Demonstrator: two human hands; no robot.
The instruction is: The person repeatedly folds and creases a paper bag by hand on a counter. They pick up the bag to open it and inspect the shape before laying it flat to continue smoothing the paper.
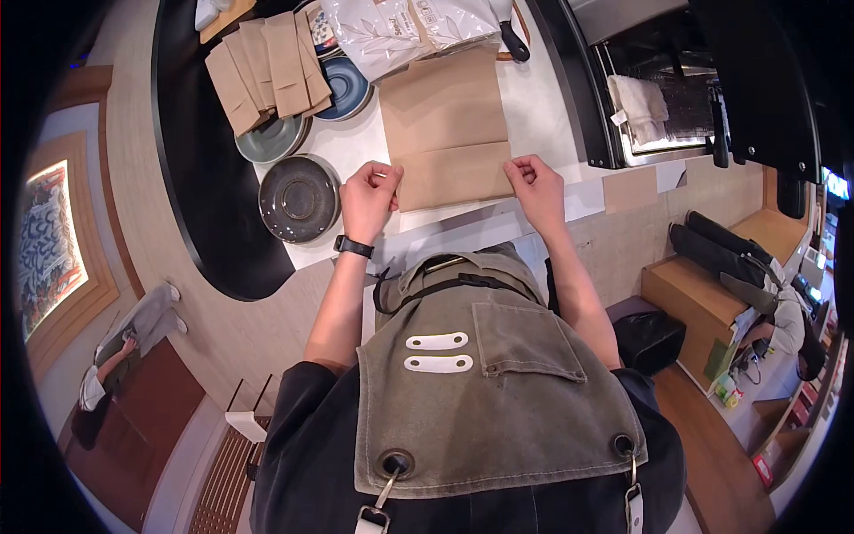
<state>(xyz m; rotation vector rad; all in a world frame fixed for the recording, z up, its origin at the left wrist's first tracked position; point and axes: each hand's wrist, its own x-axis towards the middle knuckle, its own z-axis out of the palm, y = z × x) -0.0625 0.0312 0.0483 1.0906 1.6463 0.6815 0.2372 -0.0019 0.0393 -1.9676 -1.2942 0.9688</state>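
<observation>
A flat brown paper bag [445,111] lies on the white counter in front of me, its near part folded over along a crosswise crease. My left hand [367,199] pinches the left edge of the folded part between thumb and fingers. On the opposite edge, my right hand [538,191] has a similar pinch, with thumb and forefinger together. Just left of my left hand sits a dark round saucer [298,198]. Further up, several folded brown paper bags [274,67] rest across a green plate [273,141] and a blue plate [347,87].
A white plastic package [378,37] covers the bag's far end, beside a black handle [514,43]. To the right stands a black appliance [600,116] with a cloth [638,107] hanging inside. Other people are at far left [116,356] and far right [783,320].
</observation>
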